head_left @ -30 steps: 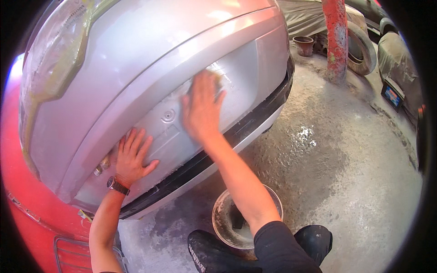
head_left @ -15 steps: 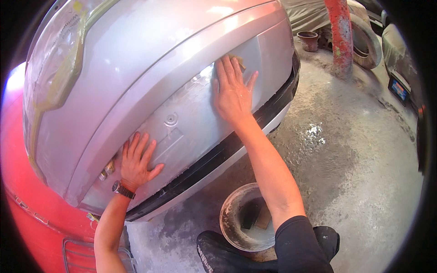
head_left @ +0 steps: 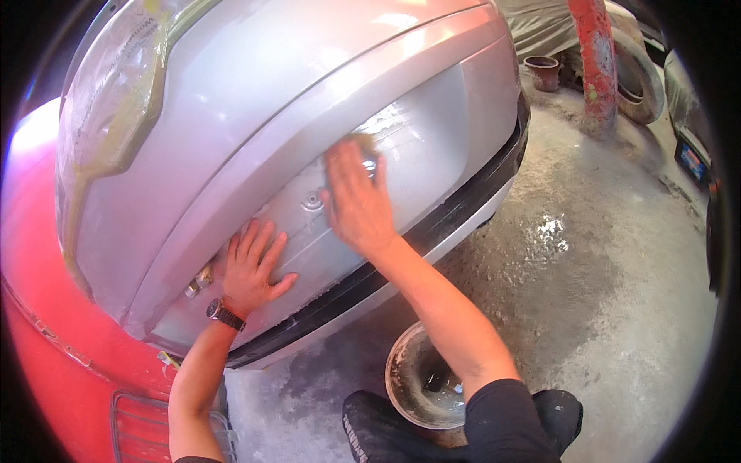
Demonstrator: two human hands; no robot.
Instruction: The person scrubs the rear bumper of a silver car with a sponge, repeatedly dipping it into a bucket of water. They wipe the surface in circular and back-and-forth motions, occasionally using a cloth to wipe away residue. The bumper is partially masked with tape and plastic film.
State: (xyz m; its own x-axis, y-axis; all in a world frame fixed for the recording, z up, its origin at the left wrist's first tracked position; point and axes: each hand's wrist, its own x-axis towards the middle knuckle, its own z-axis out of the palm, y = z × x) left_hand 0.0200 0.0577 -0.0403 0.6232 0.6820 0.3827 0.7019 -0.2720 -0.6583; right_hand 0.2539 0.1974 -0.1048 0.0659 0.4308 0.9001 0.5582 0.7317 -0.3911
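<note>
I see silver car rear panel [head_left: 255, 147], recessed plate area wet. My right hand [head_left: 356, 199] pressed flat on recess, fingers together, small tan pad [head_left: 361, 143] pinned under fingertips, likely sanding wet. My left hand [head_left: 251, 266] spread wide, empty, palm braced on panel lower left, probably steadying body. Bowl of water [head_left: 409, 378] on concrete floor [head_left: 602, 309] just below, near for dipping.

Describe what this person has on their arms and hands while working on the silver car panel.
Both hands are bare, with no gloves. The left hand has a wristwatch with a dark band and round face at the wrist. The forearms are uncovered. The right hand wears nothing; further up that arm a black short sleeve begins near the elbow.
</note>
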